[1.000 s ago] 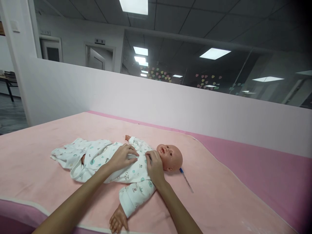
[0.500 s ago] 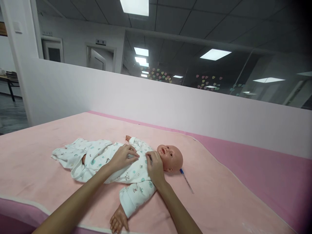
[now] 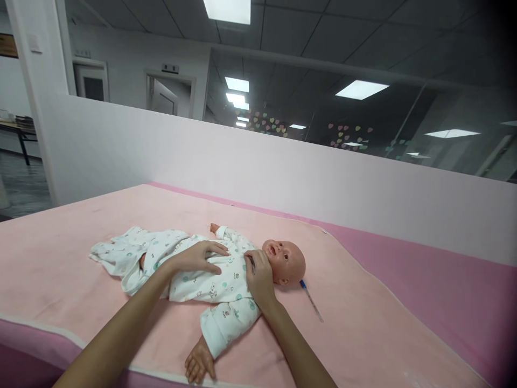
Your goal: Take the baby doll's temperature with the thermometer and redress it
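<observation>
A baby doll (image 3: 283, 261) in a white printed romper (image 3: 189, 280) lies on its back on a pink blanket (image 3: 363, 323), head to the right. My left hand (image 3: 200, 257) lies flat on the doll's chest, fingers stretched out. My right hand (image 3: 258, 277) is at the doll's neck, its fingers pinched on the romper's collar. The doll's near arm sticks out toward me, its bare hand (image 3: 198, 367) at the blanket's front edge.
A thin thermometer with a blue tip (image 3: 311, 299) lies on the blanket right of the doll's head. A low pale wall (image 3: 283, 172) runs behind the bed, with glass above it. A darker pink mattress (image 3: 444, 291) shows to the right.
My left hand has gone from bent fingers gripping the romper's front to lying flat on the chest. The right hand stays at the collar. The view shifted slightly.
</observation>
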The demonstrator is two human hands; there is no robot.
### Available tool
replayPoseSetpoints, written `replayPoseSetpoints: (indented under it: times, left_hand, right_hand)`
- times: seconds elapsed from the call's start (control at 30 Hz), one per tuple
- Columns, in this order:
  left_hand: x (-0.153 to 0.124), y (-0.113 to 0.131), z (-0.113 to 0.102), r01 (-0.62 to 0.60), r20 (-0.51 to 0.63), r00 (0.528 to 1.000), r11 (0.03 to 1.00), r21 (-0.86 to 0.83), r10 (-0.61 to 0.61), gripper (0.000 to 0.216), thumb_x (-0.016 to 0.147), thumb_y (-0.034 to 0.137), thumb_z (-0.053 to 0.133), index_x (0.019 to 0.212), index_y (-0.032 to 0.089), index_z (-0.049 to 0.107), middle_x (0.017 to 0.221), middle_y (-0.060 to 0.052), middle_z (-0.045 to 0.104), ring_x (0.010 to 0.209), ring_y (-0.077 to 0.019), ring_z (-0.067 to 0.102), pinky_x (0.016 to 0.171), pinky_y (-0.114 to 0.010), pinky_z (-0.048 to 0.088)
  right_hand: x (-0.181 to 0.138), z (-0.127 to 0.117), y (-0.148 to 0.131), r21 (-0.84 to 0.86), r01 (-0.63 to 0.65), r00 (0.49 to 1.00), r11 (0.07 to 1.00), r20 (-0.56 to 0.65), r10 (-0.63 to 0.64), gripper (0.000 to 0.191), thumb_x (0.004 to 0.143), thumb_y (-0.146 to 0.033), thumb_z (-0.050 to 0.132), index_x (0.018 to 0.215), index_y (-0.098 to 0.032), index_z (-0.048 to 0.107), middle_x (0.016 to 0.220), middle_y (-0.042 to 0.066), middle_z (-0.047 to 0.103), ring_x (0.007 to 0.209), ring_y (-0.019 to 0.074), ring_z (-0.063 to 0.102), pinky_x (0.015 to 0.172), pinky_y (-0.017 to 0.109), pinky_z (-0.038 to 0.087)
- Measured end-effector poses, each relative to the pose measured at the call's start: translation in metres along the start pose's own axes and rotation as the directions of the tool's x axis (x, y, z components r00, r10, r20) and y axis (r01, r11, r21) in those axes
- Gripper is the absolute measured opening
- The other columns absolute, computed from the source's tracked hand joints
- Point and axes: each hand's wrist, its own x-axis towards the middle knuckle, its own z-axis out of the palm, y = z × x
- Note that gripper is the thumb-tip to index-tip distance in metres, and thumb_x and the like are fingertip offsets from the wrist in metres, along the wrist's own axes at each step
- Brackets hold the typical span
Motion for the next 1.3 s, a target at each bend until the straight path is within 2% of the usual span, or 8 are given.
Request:
replayPoseSetpoints:
  times: [0.07, 0.13, 0.27, 0.33, 0.6, 0.8, 1.1, 1.3]
  left_hand:
    - [-0.002, -0.005, -0.012, 0.029, 0.098, 0.995, 0.998, -0.051, -0.024, 0.047, 0.058, 0.031, 0.073, 0.104, 0.028, 0.063, 0.126, -0.001, 0.051, 0.12, -0.023, 0.041, 0.1, -0.032, 0.033]
    - [-0.004, -0.011, -0.02, 0.071, 0.143, 0.988, 0.992, -0.108, -0.055, 0.046, 0.058, 0.029, 0.074, 0.102, 0.026, 0.065, 0.127, -0.003, 0.05, 0.12, -0.0231, 0.042, 0.1, -0.031, 0.033]
    - [-0.005, -0.023, -0.025, 0.114, 0.141, 0.987, 0.954, -0.278, -0.077, 0.036, 0.058, 0.027, 0.073, 0.093, 0.02, 0.068, 0.124, -0.007, 0.052, 0.119, -0.0241, 0.043, 0.094, -0.031, 0.039]
    - [-0.004, -0.027, -0.024, 0.105, 0.129, 0.989, 0.949, -0.298, -0.069, 0.032, 0.058, 0.027, 0.073, 0.089, 0.018, 0.068, 0.123, -0.009, 0.053, 0.117, -0.0245, 0.045, 0.09, -0.03, 0.042]
    - [-0.003, -0.034, -0.02, 0.117, -0.008, 0.993, 0.993, -0.017, -0.117, 0.026, 0.058, 0.033, 0.069, 0.08, 0.019, 0.07, 0.122, -0.005, 0.054, 0.101, -0.0234, 0.054, 0.082, -0.027, 0.043]
    - [-0.005, -0.024, -0.015, 0.143, -0.096, 0.987, 0.974, 0.173, -0.128, 0.02, 0.058, 0.029, 0.064, 0.075, 0.021, 0.07, 0.119, -0.001, 0.056, 0.088, -0.0194, 0.056, 0.074, -0.025, 0.043]
    - [-0.008, -0.015, -0.016, 0.081, -0.063, 0.995, 0.991, 0.103, -0.075, 0.023, 0.057, 0.023, 0.063, 0.08, 0.021, 0.063, 0.117, -0.001, 0.055, 0.09, -0.0166, 0.054, 0.073, -0.023, 0.042]
    - [-0.008, -0.011, -0.014, 0.128, -0.061, 0.991, 0.98, 0.152, -0.12, 0.02, 0.056, 0.023, 0.062, 0.076, 0.02, 0.064, 0.119, -0.001, 0.053, 0.082, -0.0155, 0.053, 0.069, -0.024, 0.041]
  right_hand:
    - [0.0, 0.0, 0.0, -0.001, -0.001, 1.0, 1.0, -0.003, 0.001, 0.017, 0.086, -0.017, 0.037, 0.08, -0.019, 0.053, 0.079, 0.004, 0.056, 0.078, 0.0171, 0.049, 0.072, 0.031, 0.04]
    - [0.0, 0.0, 0.001, -0.002, 0.001, 1.0, 1.0, -0.003, -0.001, 0.017, 0.086, -0.018, 0.037, 0.08, -0.019, 0.053, 0.078, 0.004, 0.056, 0.077, 0.0171, 0.049, 0.071, 0.03, 0.04]
    - [0.001, 0.0, 0.001, -0.005, 0.001, 1.0, 1.0, -0.002, -0.001, 0.018, 0.086, -0.019, 0.036, 0.08, -0.019, 0.053, 0.079, 0.004, 0.056, 0.077, 0.0173, 0.049, 0.071, 0.03, 0.04]
    - [0.001, 0.0, 0.001, -0.005, 0.001, 1.0, 1.0, -0.005, -0.001, 0.018, 0.086, -0.02, 0.036, 0.079, -0.019, 0.053, 0.078, 0.004, 0.056, 0.077, 0.0174, 0.049, 0.071, 0.031, 0.04]
    - [0.001, 0.001, 0.001, -0.008, -0.002, 1.0, 1.0, -0.006, 0.002, 0.018, 0.086, -0.019, 0.036, 0.079, -0.019, 0.053, 0.078, 0.004, 0.055, 0.077, 0.0171, 0.049, 0.071, 0.03, 0.039]
    - [0.001, 0.0, 0.001, -0.014, 0.001, 1.0, 1.0, -0.009, -0.001, 0.018, 0.086, -0.018, 0.036, 0.079, -0.019, 0.053, 0.078, 0.004, 0.056, 0.077, 0.0172, 0.049, 0.07, 0.03, 0.039]
    - [0.001, -0.001, 0.002, 0.008, -0.013, 1.0, 1.0, 0.007, 0.013, 0.016, 0.086, -0.018, 0.038, 0.08, -0.019, 0.053, 0.078, 0.004, 0.055, 0.077, 0.017, 0.048, 0.071, 0.03, 0.039]
    - [0.001, -0.001, 0.001, 0.018, -0.011, 1.0, 1.0, 0.001, 0.011, 0.016, 0.086, -0.018, 0.038, 0.08, -0.019, 0.053, 0.078, 0.004, 0.055, 0.077, 0.0169, 0.049, 0.071, 0.03, 0.04]
